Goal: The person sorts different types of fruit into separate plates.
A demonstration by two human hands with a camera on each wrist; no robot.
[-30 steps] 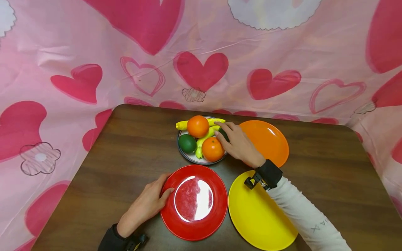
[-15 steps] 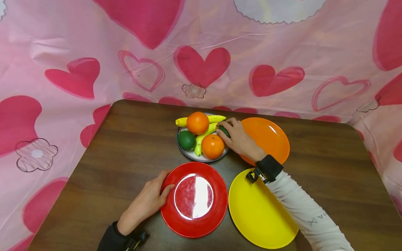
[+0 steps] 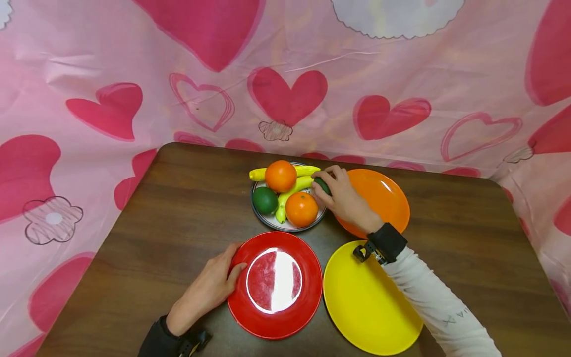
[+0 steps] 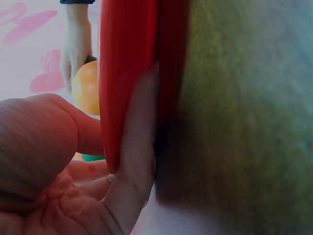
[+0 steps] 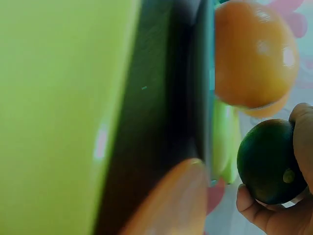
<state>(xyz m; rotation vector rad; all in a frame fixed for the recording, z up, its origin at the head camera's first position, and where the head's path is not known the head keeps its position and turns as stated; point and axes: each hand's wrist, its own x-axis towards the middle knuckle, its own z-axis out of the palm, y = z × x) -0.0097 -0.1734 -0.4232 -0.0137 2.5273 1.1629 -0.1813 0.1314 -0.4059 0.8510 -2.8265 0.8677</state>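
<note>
My right hand (image 3: 345,201) grips a round dark green fruit (image 3: 322,186) at the right side of the fruit plate (image 3: 273,224). In the right wrist view the fruit (image 5: 269,161) sits between thumb and fingers, its pale stem spot showing. Over the plate's rim, the fruit looks lifted slightly. My left hand (image 3: 207,285) holds the left rim of a red plate (image 3: 274,322), thumb on top. Fingers (image 4: 137,132) lie under that rim in the left wrist view.
On the fruit plate lie two oranges (image 3: 301,209), two yellow bananas (image 3: 308,170) and another dark green fruit (image 3: 265,201). An orange plate (image 3: 390,203) stands right of it, partly behind my right hand. A yellow plate (image 3: 370,312) is under my right forearm, beside the red one.
My right fingers have closed around the dark green fruit and moved it slightly right, toward the orange plate. The left hand stays on the red plate.
</note>
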